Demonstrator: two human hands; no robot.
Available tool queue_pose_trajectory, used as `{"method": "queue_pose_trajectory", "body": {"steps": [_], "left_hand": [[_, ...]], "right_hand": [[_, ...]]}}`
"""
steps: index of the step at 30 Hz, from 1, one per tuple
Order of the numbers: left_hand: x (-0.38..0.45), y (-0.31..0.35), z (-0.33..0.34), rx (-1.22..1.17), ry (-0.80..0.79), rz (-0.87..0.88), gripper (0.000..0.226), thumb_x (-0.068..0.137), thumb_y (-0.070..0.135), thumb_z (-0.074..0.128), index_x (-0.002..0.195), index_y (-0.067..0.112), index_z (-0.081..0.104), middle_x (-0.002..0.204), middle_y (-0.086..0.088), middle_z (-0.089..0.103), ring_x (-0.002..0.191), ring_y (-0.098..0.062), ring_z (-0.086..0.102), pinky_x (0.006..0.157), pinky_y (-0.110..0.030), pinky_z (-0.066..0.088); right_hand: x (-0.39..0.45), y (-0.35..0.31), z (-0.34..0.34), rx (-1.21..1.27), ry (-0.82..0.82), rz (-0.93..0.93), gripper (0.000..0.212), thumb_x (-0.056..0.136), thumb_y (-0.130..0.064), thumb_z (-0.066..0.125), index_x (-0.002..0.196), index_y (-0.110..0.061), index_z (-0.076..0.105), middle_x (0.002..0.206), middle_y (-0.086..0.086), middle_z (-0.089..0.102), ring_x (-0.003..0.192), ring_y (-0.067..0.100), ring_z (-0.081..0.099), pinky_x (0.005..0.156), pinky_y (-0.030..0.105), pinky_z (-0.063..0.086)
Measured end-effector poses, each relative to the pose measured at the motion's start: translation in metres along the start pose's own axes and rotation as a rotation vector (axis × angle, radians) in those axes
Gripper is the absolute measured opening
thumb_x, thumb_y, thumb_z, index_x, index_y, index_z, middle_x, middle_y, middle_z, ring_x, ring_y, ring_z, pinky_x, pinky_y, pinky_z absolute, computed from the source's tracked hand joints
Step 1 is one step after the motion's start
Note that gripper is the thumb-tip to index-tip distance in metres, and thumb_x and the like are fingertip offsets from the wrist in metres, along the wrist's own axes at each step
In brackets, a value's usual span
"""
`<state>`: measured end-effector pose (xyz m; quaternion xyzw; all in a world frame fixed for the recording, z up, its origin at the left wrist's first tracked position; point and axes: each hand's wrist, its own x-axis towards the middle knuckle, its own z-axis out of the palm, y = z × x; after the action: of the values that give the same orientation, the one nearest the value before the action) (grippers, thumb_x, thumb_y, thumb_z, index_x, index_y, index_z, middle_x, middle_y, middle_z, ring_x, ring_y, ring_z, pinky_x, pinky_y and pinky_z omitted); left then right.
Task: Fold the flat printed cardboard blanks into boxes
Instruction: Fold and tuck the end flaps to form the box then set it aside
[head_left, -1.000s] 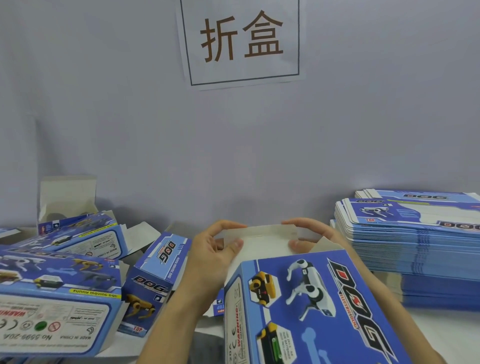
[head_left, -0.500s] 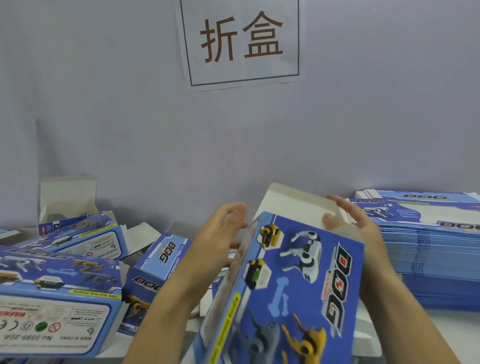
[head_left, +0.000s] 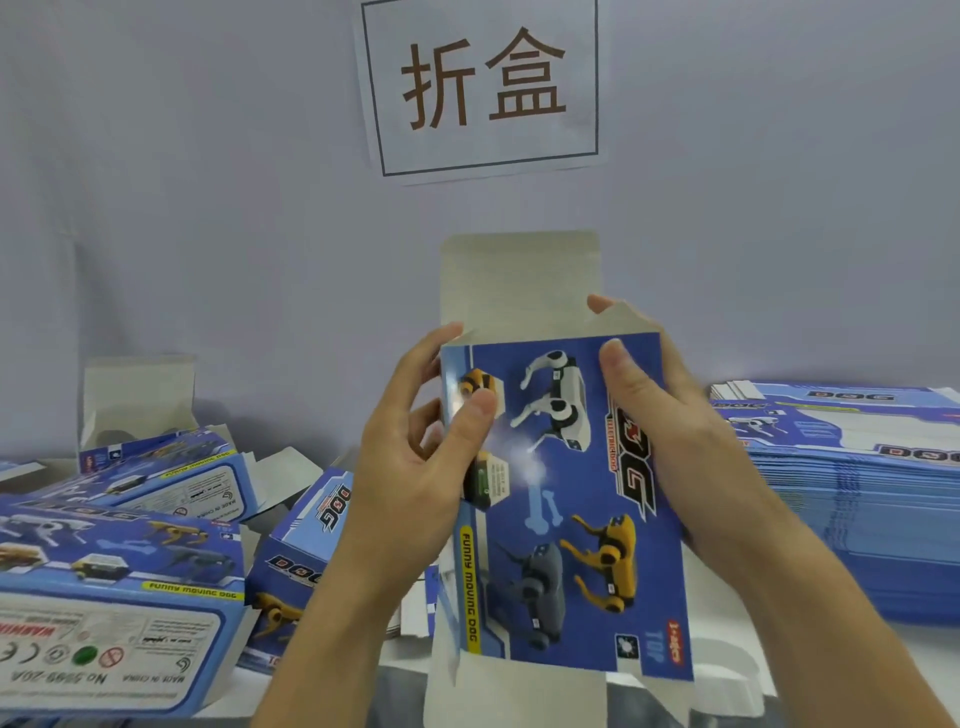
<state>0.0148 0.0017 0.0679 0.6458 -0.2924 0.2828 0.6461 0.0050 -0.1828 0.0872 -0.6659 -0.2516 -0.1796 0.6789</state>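
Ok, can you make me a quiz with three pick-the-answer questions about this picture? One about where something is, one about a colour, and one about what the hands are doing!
1. Where is the tall stack of flat blanks?
A. on the person's right
B. on the person's left
C. taped to the wall

2. What colour is the strip that says FUNNY MOVING DOG on the held box?
A. red
B. yellow
C. green

3. What are the hands doing?
A. both rest flat on the table
B. only one touches the box
C. both hold the box up

Answers:
1. A, the stack lies at the right edge of the view.
2. B, the strip down the box's left side is yellow.
3. C, the left hand and right hand each grip a side, with the top flap standing open.
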Motion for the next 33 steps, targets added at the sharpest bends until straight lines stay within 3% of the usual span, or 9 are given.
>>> {"method": "queue_pose_trajectory", "body": {"steps": [3, 6, 8, 11, 15, 18, 24, 30, 33], "left_hand": [[-0.001, 0.003, -0.001, -0.044, -0.013, 0.061, 0.039, 0.093, 0.035, 0.063, 0.131, 0.032, 0.055, 0.109, 0.006, 0.066, 0.085, -0.011, 0.068, 0.064, -0.025, 0.058], [-0.003, 0.006, 0.0, -0.05, -0.05, 0.111, 0.034, 0.092, 0.034, 0.062, 0.124, 0.033, 0.054, 0.099, 0.002, 0.066, 0.079, -0.014, 0.062, 0.064, -0.042, 0.058], [-0.003, 0.006, 0.002, -0.088, -0.031, 0.104, 0.029, 0.087, 0.042, 0.064, 0.115, 0.037, 0.057, 0.088, 0.004, 0.062, 0.075, -0.013, 0.057, 0.066, -0.042, 0.052], [0.0, 0.006, 0.007, -0.136, 0.115, 0.015, 0.031, 0.079, 0.067, 0.066, 0.09, 0.038, 0.06, 0.081, 0.004, 0.058, 0.07, -0.017, 0.055, 0.068, -0.041, 0.05], [0.002, 0.002, 0.015, -0.103, 0.265, -0.051, 0.024, 0.089, 0.04, 0.058, 0.069, 0.029, 0.051, 0.056, 0.011, 0.041, 0.048, -0.01, 0.038, 0.045, -0.034, 0.045], [0.002, 0.001, 0.016, -0.125, 0.236, -0.056, 0.002, 0.085, 0.029, 0.057, 0.084, 0.029, 0.055, 0.069, 0.009, 0.054, 0.06, -0.013, 0.049, 0.046, -0.032, 0.049], [0.001, -0.002, 0.01, -0.098, 0.133, -0.093, 0.069, 0.083, 0.025, 0.051, 0.143, 0.054, 0.034, 0.108, 0.0, 0.064, 0.078, -0.02, 0.052, 0.062, -0.036, 0.052], [0.002, 0.002, 0.009, -0.148, 0.168, -0.043, 0.025, 0.084, 0.02, 0.05, 0.089, 0.04, 0.064, 0.108, -0.003, 0.066, 0.088, -0.026, 0.058, 0.065, -0.035, 0.045], [-0.001, 0.002, 0.007, -0.374, 0.15, -0.074, 0.02, 0.083, 0.026, 0.047, 0.081, 0.023, 0.067, 0.121, -0.006, 0.065, 0.098, -0.022, 0.07, 0.065, -0.03, 0.057]], "right_hand": [[-0.006, 0.0, 0.009, -0.033, 0.07, -0.115, 0.036, 0.09, -0.059, 0.053, 0.125, -0.059, 0.053, 0.118, 0.006, 0.068, 0.106, 0.042, 0.064, 0.093, 0.06, 0.053], [-0.009, -0.004, 0.017, -0.037, 0.109, -0.184, 0.03, 0.091, -0.054, 0.054, 0.121, -0.055, 0.055, 0.095, 0.04, 0.055, 0.083, 0.065, 0.054, 0.065, 0.071, 0.051], [-0.01, -0.005, 0.017, -0.061, 0.096, -0.179, 0.027, 0.092, -0.054, 0.052, 0.118, -0.054, 0.055, 0.085, 0.043, 0.05, 0.076, 0.066, 0.051, 0.058, 0.071, 0.048], [-0.012, -0.004, 0.013, -0.095, 0.02, -0.085, 0.031, 0.091, -0.066, 0.045, 0.116, -0.051, 0.056, 0.087, 0.039, 0.053, 0.08, 0.058, 0.057, 0.068, 0.066, 0.053], [-0.007, 0.002, 0.017, -0.082, 0.083, -0.041, 0.039, 0.086, -0.066, 0.042, 0.09, -0.037, 0.067, 0.096, 0.018, 0.067, 0.094, 0.041, 0.066, 0.086, 0.057, 0.055], [-0.004, 0.006, 0.022, -0.056, 0.175, -0.037, 0.018, 0.085, -0.038, 0.046, 0.084, -0.033, 0.063, 0.082, 0.035, 0.047, 0.063, 0.048, 0.054, 0.055, 0.047, 0.044], [-0.003, 0.011, 0.02, 0.006, 0.196, 0.034, 0.051, 0.081, -0.034, 0.044, 0.122, -0.064, 0.048, 0.097, 0.033, 0.057, 0.071, 0.034, 0.053, 0.062, 0.058, 0.053], [-0.001, 0.018, 0.017, 0.02, 0.173, -0.011, 0.022, 0.086, -0.029, 0.044, 0.094, -0.04, 0.062, 0.086, 0.017, 0.065, 0.07, 0.034, 0.058, 0.065, 0.046, 0.047], [-0.005, 0.021, 0.014, 0.212, 0.101, -0.022, 0.027, 0.092, -0.031, 0.038, 0.097, -0.025, 0.065, 0.089, 0.009, 0.074, 0.073, 0.027, 0.07, 0.063, 0.04, 0.054]]}}
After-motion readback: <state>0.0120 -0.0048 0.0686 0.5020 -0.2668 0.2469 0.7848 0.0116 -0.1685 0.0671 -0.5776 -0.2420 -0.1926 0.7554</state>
